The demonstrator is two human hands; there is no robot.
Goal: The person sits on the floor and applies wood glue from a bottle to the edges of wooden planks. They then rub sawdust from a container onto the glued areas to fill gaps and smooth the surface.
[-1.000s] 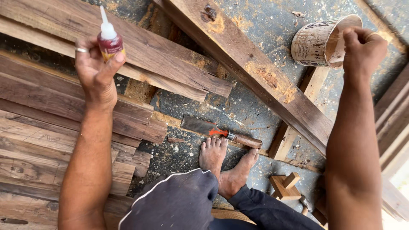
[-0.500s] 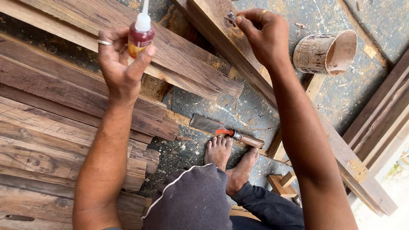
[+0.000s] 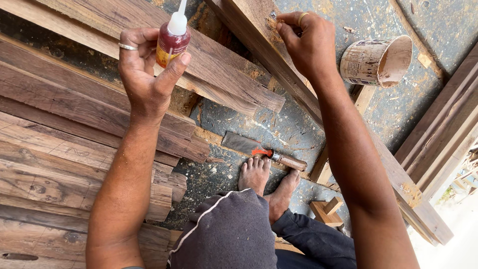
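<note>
Gripping a small glue bottle (image 3: 172, 42) upright, the left hand (image 3: 147, 74) is closed round its reddish body, thumb on one side and fingers on the other, above a stack of planks (image 3: 74, 149). The right hand (image 3: 308, 45) has its fingertips (image 3: 283, 25) pinched together on a long wooden beam (image 3: 259, 45) (whether they hold anything is hidden). A tipped can (image 3: 376, 62) lies just beside it, and a chisel (image 3: 264, 152) rests by the bare feet (image 3: 266, 182).
</note>
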